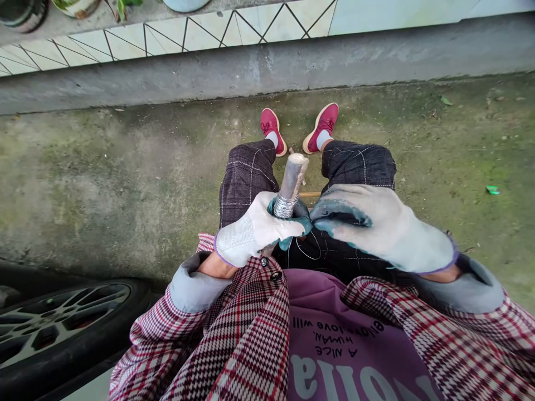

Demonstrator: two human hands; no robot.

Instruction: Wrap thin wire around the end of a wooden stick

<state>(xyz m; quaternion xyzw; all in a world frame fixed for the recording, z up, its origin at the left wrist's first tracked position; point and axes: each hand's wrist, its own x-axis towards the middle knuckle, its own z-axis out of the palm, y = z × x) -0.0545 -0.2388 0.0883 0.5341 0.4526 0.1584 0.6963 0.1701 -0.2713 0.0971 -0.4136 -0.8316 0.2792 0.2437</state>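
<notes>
I sit with my knees apart, wearing white work gloves with green palms. My left hand point(254, 228) is wrapped round a grey metal rod point(292, 175) that points up and away from me. A coil of thin wire point(286, 205) is wound around the rod just above my left fingers. My right hand point(376, 223) is closed in a pinch against the wire beside the rod, and a thin loose strand point(305, 250) hangs below both hands over my lap.
A mossy concrete floor point(125, 167) spreads around my red shoes point(321, 125). A concrete kerb with tiled edging point(209, 78) runs along the far side. A car wheel point(54, 323) sits close at my lower left. A small green scrap point(492, 189) lies at right.
</notes>
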